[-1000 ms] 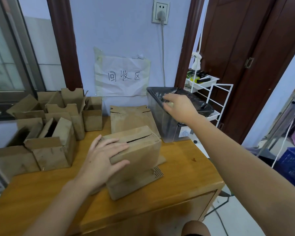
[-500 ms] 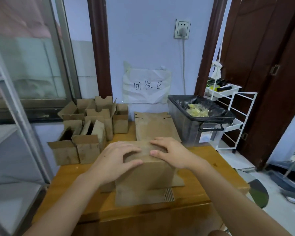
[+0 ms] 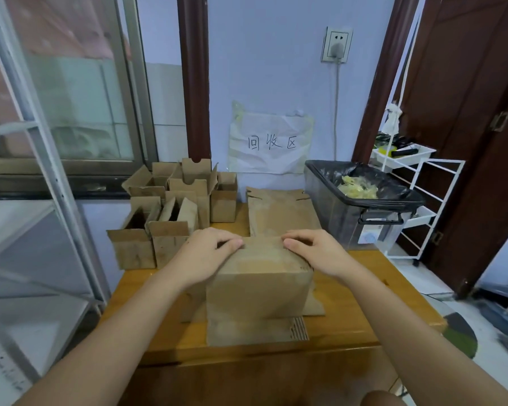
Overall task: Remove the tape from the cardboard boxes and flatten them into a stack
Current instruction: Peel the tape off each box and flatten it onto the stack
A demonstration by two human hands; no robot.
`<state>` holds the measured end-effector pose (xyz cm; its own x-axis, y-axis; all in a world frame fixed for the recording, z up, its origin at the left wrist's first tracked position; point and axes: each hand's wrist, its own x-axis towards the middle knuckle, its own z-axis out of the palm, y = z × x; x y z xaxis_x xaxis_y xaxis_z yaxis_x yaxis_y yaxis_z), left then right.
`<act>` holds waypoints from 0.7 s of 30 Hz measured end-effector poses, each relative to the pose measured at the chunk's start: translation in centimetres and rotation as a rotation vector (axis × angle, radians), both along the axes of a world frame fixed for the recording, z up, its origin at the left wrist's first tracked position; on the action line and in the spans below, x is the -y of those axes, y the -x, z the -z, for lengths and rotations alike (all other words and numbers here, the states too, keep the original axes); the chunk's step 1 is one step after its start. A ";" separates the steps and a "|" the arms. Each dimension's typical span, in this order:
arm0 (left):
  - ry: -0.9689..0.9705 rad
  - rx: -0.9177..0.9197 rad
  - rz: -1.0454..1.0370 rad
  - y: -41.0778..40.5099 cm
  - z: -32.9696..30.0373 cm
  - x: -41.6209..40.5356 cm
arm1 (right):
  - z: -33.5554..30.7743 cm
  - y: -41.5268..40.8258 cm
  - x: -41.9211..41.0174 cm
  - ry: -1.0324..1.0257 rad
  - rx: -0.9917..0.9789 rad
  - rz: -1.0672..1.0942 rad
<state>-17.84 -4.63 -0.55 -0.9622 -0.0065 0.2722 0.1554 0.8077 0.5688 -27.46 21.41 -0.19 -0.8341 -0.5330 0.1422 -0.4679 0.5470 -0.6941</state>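
Cardboard box stands mid-table, both hands, left and right, curled over its top edges; to flatten cleanly, I'd push opposite corners inward evenly.

Left hand and right hand on cardboard box top, fingers curled (thumbs hidden), flattened cardboard beyond them, tabletop below.

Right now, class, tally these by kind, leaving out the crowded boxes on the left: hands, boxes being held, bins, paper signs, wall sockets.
hands: 2 (left hand, right hand)
held box: 1
bin: 1
paper sign: 1
wall socket: 1
Total: 6
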 end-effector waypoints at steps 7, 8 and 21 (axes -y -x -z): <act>-0.099 0.026 -0.048 1.1 -0.5 0.1 | -0.1 0.3 0.5 0.125 0.102 0.085; -0.099 0.038 -0.047 1.1 -0.6 0.2 | -0.1 0.3 0.5 0.129 0.110 0.089; -0.066 0.179 0.011 1.0 -2.3 0.2 | -1.2 0.8 1.0 0.165 0.310 0.090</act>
